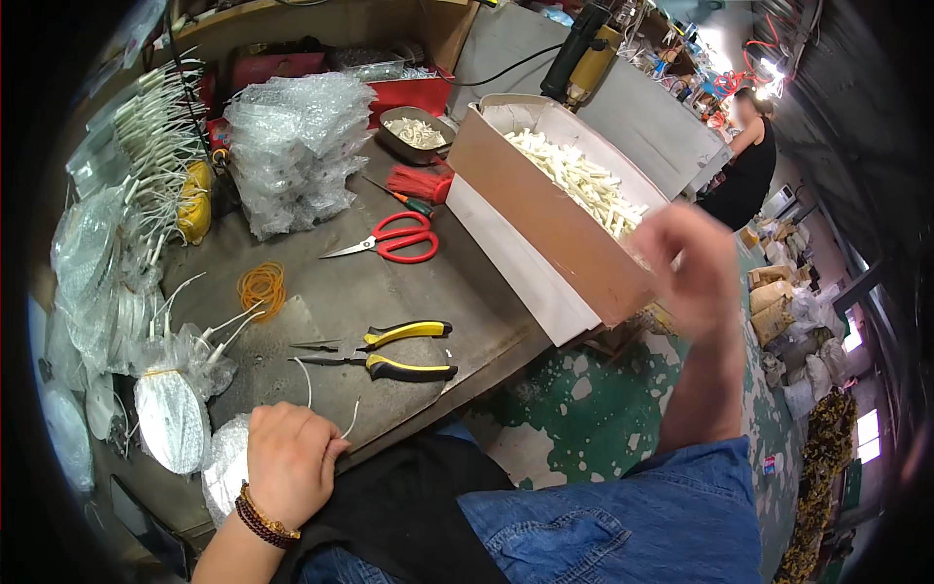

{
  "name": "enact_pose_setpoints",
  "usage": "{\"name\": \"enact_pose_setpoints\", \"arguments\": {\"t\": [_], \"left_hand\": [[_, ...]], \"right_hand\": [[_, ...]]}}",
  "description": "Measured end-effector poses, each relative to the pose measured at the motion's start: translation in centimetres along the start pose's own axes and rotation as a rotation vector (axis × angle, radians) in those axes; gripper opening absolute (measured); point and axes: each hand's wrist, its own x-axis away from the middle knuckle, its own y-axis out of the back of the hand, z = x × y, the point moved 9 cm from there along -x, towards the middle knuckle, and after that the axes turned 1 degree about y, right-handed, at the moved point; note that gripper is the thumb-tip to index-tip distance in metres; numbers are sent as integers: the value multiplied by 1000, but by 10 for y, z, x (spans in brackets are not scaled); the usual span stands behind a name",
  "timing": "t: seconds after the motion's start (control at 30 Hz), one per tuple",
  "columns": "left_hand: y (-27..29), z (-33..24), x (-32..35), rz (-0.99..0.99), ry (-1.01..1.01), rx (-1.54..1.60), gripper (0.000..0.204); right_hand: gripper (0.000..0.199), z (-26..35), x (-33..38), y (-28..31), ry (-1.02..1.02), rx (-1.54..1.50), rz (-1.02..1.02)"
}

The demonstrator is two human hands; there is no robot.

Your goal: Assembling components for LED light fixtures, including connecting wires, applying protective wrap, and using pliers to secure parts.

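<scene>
Patchy green flooring [584, 419] lies on the near side of a long cardboard box [530, 214] that holds many small white pieces [574, 175]. Left of the box, the worn tabletop [321, 302] carries red scissors [391, 235] and, nearer the person, black-and-yellow pliers [413, 372]. At the box's near end the right hand [702, 277] blurs, fingers curled; whether its grip has anything cannot be told. Well left of the box, the left hand [292, 453] rests half-curled by a wrapped disc [226, 467]; whether its grip has hold is unclear. Best keep the right pinch light and clear of the box's wall, and avoid tugging the white wires [354, 417] beside the left hand.
</scene>
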Motion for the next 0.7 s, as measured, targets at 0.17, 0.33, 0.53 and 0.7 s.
{"name": "enact_pose_setpoints", "arguments": {"t": [0.17, 0.33, 0.53, 0.7], "left_hand": [[4, 2, 0, -14, 5, 22, 14], [-1, 4, -3, -34, -3, 23, 10], [-1, 6, 4, 16, -1, 20, 12], [-4, 5, 8, 25, -13, 18, 15]], "right_hand": [[13, -161, 5, -11, -324, 593, 420], [26, -170, 6, -12, -330, 445, 320], [29, -142, -4, 14, -80, 534, -75], [21, 28, 43, -53, 296, -456, 28]]}}
